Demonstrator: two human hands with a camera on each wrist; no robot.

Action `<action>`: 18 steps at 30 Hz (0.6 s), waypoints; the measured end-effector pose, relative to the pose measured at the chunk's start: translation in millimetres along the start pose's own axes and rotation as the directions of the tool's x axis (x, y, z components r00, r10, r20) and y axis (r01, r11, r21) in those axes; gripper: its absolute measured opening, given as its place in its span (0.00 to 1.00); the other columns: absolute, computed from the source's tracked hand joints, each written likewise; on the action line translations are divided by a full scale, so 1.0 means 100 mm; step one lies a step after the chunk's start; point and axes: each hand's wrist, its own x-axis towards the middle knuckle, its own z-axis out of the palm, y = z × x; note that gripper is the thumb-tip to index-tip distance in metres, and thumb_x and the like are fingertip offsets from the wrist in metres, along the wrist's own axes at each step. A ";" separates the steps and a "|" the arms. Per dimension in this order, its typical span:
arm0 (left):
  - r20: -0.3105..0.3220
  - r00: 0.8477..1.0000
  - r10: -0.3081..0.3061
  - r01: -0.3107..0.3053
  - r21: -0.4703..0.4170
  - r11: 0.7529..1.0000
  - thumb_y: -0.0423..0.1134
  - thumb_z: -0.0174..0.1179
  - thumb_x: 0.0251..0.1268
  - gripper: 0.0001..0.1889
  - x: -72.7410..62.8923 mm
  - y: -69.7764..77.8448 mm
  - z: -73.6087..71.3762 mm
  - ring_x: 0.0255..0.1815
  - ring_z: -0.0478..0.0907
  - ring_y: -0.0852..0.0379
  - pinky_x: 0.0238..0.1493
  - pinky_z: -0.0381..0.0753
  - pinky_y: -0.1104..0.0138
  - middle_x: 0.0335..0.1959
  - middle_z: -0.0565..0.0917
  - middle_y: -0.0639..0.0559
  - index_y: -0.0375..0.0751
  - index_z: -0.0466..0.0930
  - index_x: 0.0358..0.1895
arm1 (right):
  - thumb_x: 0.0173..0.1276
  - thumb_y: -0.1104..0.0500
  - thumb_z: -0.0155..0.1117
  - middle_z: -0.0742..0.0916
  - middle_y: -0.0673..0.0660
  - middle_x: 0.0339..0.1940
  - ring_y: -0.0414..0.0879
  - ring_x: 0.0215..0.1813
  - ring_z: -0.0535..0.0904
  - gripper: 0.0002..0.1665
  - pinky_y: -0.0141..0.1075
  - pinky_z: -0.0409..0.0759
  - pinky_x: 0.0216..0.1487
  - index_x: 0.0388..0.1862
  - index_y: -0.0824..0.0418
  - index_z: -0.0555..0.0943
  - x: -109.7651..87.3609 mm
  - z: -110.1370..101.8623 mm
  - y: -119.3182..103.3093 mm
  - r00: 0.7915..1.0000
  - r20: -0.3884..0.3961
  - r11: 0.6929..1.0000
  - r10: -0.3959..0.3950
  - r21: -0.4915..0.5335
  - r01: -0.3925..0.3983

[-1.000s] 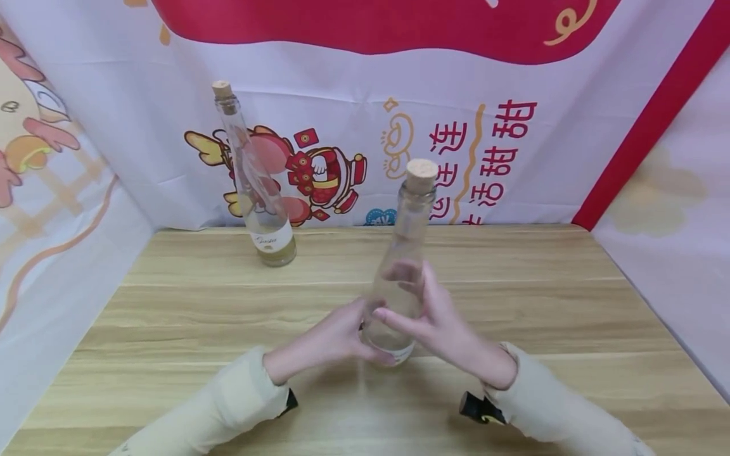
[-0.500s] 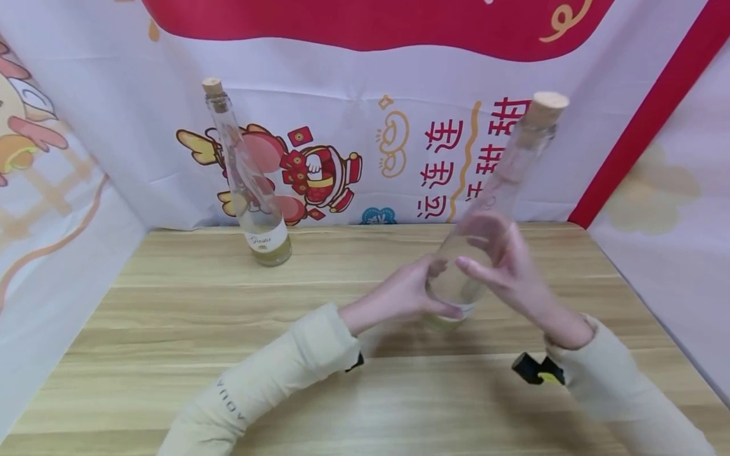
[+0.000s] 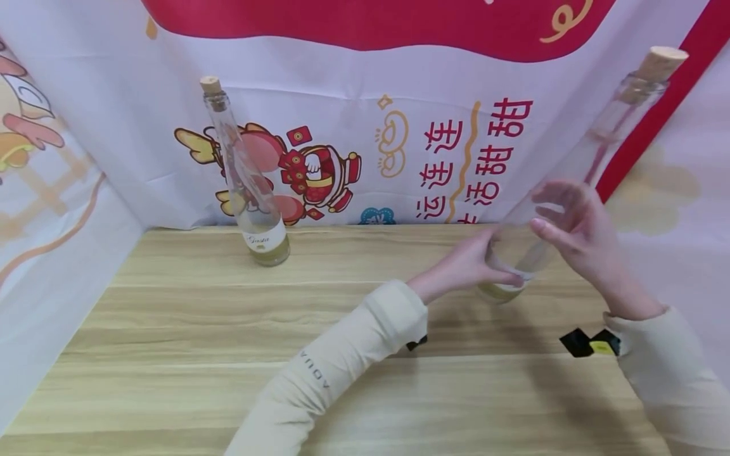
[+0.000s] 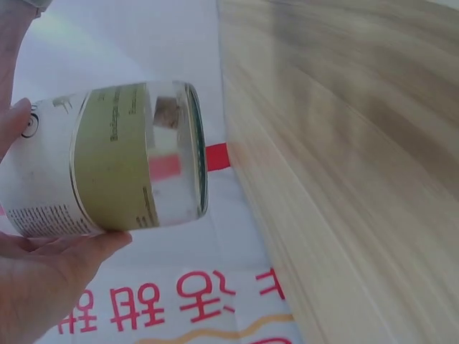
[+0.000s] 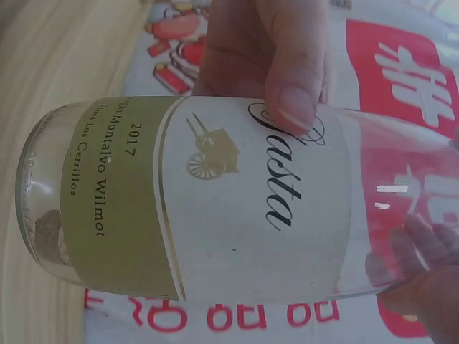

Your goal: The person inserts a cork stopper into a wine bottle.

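Observation:
Both hands hold a clear glass wine bottle off the table, toward the right side. It leans with its neck to the upper right, and a cork sits in its mouth. My left hand grips the lower part near the base, thumb in front. Higher up, my right hand grips the body. A white and green label fills much of the right wrist view. In the left wrist view the bottle's base is apart from the tabletop.
A second corked clear bottle stands upright at the table's back left. The wood-grain table ends at a printed cloth backdrop. Cloth sides rise at the left and right. Black devices sit at the wrists.
Both hands have carried the bottle from the table's middle to the right and farther back. Its neck tilts more to the right now. The second bottle has stayed standing.

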 end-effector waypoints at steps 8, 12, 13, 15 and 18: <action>-0.099 0.995 -0.008 0.003 -0.046 0.999 0.42 0.74 0.40 0.45 0.28 0.10 0.28 0.50 0.72 0.67 0.50 0.69 0.79 0.54 0.74 0.59 0.52 0.59 0.65 | 0.54 0.79 0.59 0.81 0.56 0.43 0.42 0.45 0.79 0.24 0.25 0.78 0.43 0.51 0.70 0.70 0.02 -0.39 0.13 1.000 -0.010 1.000 -0.009 -0.003 0.009; -0.135 0.990 -0.045 0.048 0.017 0.999 0.45 0.72 0.43 0.43 0.38 0.12 0.44 0.52 0.71 0.66 0.52 0.68 0.78 0.55 0.74 0.57 0.48 0.58 0.65 | 0.52 0.83 0.56 0.82 0.58 0.43 0.42 0.43 0.80 0.26 0.25 0.78 0.40 0.51 0.72 0.70 -0.02 -0.56 0.23 0.999 -0.018 0.996 0.026 0.084 -0.025; -0.147 0.988 -0.053 0.059 0.034 0.998 0.45 0.72 0.43 0.43 0.40 0.12 0.48 0.52 0.71 0.67 0.53 0.68 0.78 0.55 0.74 0.57 0.48 0.58 0.65 | 0.52 0.84 0.55 0.82 0.58 0.43 0.42 0.42 0.80 0.26 0.24 0.78 0.40 0.51 0.72 0.70 -0.03 -0.59 0.26 0.999 -0.016 0.996 0.034 0.086 -0.033; -0.169 0.984 -0.065 0.071 0.033 0.997 0.44 0.71 0.45 0.42 0.43 0.12 0.56 0.53 0.70 0.67 0.54 0.67 0.78 0.56 0.73 0.57 0.48 0.57 0.65 | 0.51 0.85 0.54 0.82 0.59 0.42 0.43 0.41 0.80 0.26 0.24 0.78 0.40 0.51 0.74 0.70 -0.05 -0.65 0.31 0.999 -0.012 0.995 0.036 0.093 -0.035; -0.205 0.975 -0.081 0.093 0.050 0.994 0.43 0.69 0.49 0.38 0.46 0.12 0.67 0.51 0.71 0.67 0.52 0.68 0.79 0.54 0.75 0.55 0.47 0.58 0.64 | 0.49 0.86 0.53 0.82 0.57 0.41 0.42 0.38 0.79 0.27 0.22 0.77 0.39 0.50 0.74 0.71 -0.08 -0.73 0.38 0.999 -0.012 0.999 0.034 0.034 -0.034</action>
